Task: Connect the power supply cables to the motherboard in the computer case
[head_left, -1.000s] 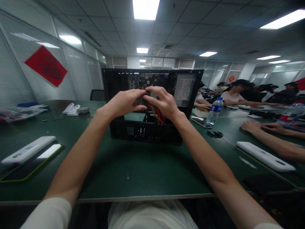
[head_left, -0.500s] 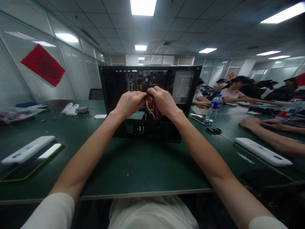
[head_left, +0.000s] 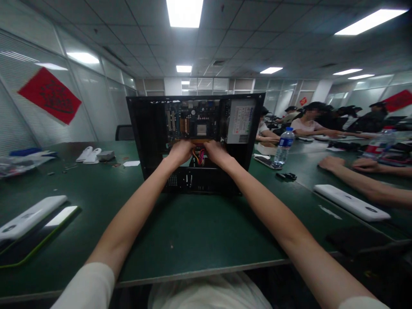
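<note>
An open black computer case stands upright on the green table, its inside facing me. The motherboard is at its back, and the silver power supply sits at upper right. My left hand and my right hand are inside the case, just below the motherboard's bare processor square. Between them hangs a bundle of coloured power cables, yellow, red and purple. Both hands are closed at the bundle's upper end, slightly blurred; their fingertips are partly hidden.
On the left lie a white device, a green-edged phone, white shoe-like objects and a plastic bag. To the right are a water bottle, a black clip-like part, another white device and another person's arms.
Both my hands have moved down, and the cable bundle sits lower between them. The processor square behind has come into view. The camera view has shifted slightly.
</note>
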`<act>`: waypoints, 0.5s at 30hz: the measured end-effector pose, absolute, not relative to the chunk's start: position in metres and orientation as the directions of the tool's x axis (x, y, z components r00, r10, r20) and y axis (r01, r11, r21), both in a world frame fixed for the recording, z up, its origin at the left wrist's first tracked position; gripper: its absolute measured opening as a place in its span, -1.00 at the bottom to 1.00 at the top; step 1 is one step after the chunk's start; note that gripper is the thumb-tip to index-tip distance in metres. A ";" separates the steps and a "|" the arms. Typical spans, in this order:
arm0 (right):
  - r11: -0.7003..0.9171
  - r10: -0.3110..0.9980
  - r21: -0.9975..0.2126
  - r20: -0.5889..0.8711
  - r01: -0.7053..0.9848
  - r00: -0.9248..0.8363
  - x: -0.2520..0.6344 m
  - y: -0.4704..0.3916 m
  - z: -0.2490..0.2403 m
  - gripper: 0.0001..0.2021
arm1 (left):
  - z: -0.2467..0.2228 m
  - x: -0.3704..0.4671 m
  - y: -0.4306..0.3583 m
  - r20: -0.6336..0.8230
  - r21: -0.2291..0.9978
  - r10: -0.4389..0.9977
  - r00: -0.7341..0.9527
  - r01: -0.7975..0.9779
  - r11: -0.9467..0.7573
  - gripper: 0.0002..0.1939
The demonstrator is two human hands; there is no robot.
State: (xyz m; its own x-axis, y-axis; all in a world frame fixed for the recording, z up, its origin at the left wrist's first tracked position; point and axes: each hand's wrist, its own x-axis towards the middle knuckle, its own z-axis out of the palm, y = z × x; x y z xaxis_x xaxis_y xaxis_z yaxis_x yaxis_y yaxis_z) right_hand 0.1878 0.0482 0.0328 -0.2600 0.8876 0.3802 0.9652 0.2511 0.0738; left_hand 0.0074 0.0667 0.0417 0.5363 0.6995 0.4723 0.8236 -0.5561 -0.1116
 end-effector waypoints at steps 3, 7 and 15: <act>0.226 0.910 0.071 0.341 0.972 -0.237 0.189 0.057 0.025 -0.62 | 0.034 0.015 0.081 0.433 -0.081 0.729 0.530 0.829 -0.554 -0.67; 0.230 0.915 0.087 0.320 0.969 -0.246 0.186 0.059 0.019 -0.62 | 0.028 0.017 0.091 0.416 -0.081 0.742 0.526 0.834 -0.545 -0.71; 0.265 0.918 0.081 0.282 0.961 -0.278 0.185 0.059 0.017 -0.66 | 0.029 0.017 0.091 0.387 -0.079 0.774 0.502 0.854 -0.514 -0.71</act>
State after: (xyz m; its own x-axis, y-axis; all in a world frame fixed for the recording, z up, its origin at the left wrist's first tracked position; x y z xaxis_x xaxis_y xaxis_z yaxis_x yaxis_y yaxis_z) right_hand 0.1846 0.0591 0.0174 -0.2776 0.9185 0.2817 0.9607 0.2654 0.0814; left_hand 0.0173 0.0905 0.0285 0.5015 0.7738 0.3870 0.8540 -0.5142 -0.0786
